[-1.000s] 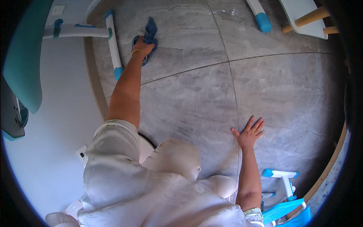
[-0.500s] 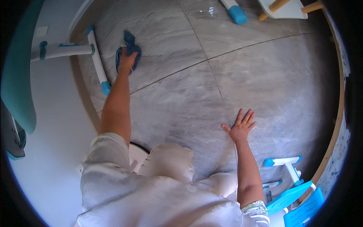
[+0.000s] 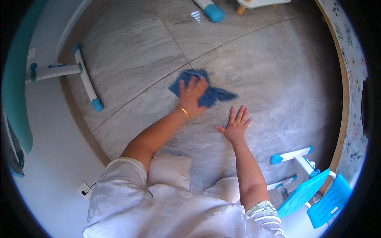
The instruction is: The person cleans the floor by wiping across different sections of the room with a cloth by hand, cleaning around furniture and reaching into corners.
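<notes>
On the grey tiled floor (image 3: 262,59) lies a crumpled blue cloth (image 3: 186,79), slightly blurred, one twisted end trailing to the right. My left hand (image 3: 192,97) holds it down, fingers bent over its top and a gold bangle at the wrist. The cloth's underside is hidden. Just right of it, my right hand (image 3: 236,129) rests palm down on the bare floor with fingers spread, holding nothing. A small gap separates that hand from the cloth.
At the left stands a white floor bar with blue end caps (image 3: 87,81), below a green panel (image 3: 18,91). A blue chair (image 3: 303,192) stands at the lower right. Another blue-capped foot (image 3: 214,13) and a white wooden-legged stool (image 3: 264,3) are at the far side. Walls border both sides.
My left hand has swept the cloth from the far left toward me and right, to the middle of the floor. The view has shifted slightly; my right hand stays planted.
</notes>
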